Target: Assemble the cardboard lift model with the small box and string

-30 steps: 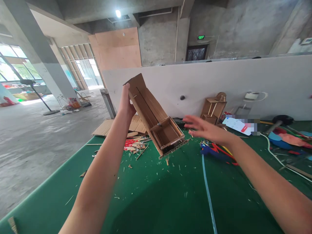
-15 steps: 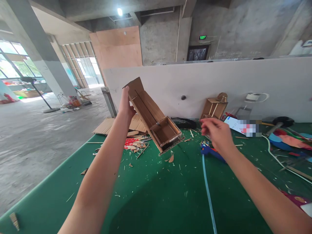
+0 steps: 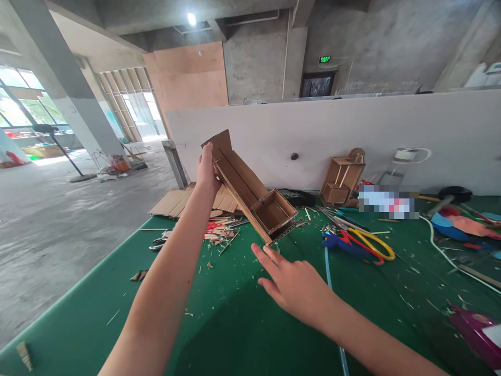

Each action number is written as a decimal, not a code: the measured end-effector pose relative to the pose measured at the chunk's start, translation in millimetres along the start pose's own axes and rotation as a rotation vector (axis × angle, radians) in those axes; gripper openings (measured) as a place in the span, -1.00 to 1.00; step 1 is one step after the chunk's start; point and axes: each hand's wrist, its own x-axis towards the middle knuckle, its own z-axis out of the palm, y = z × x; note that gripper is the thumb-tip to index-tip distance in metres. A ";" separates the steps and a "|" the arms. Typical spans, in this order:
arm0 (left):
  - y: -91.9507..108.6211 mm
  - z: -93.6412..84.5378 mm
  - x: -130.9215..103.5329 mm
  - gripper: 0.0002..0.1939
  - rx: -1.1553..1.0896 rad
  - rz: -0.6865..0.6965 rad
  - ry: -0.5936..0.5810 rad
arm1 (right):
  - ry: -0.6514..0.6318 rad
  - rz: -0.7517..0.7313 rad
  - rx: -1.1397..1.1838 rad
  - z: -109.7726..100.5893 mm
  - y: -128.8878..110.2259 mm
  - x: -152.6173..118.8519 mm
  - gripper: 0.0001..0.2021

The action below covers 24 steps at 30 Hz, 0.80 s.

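Note:
My left hand grips the upper left end of a long cardboard piece, which is held tilted above the green table. A small open cardboard box sits at the piece's lower right end, and a thin dark rod runs along its length. Just below that lower end is my right hand, its fingers apart and holding nothing. The fingertips are close to the cardboard edge; whether they touch it I cannot tell.
On the green table lie wood sticks, flat cardboard, yellow-and-red-handled scissors, a blue tool and a phone. Another cardboard structure stands against the white partition.
My right hand has moved left and down from beside the standing cardboard structure, and its fingers have spread. The held cardboard piece has shifted slightly right. The scissors have come into sight.

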 end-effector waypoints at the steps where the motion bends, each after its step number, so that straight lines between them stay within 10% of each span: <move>1: 0.2 0.4 0.1 -0.57 -0.008 0.003 0.001 | -0.006 0.051 0.011 1.0 1.6 2.3 -0.41; 10: 17.8 -0.5 20.8 -0.62 0.067 0.138 0.033 | -0.017 0.340 -0.127 18.0 40.1 0.7 -0.54; 24: 25.1 6.6 5.1 -0.57 -0.026 0.091 -0.087 | -0.087 0.260 -0.111 41.6 47.4 43.4 -0.78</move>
